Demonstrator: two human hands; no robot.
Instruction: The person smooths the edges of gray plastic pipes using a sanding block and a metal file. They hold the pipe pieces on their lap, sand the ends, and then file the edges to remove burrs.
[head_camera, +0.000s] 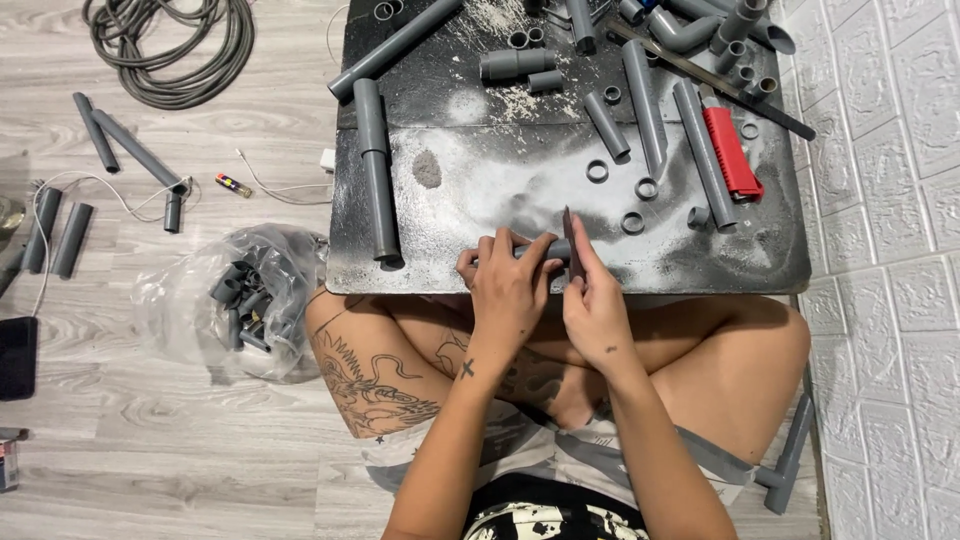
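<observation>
While the left hand (508, 290) clamps a short grey pipe (548, 250), the right hand (597, 305) pinches a dark blade (572, 240).

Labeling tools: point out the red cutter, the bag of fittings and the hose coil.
red cutter (731, 150), head view, middle of red handle
bag of fittings (243, 295), head view, fittings inside
hose coil (170, 45), head view, coil's loops
</observation>
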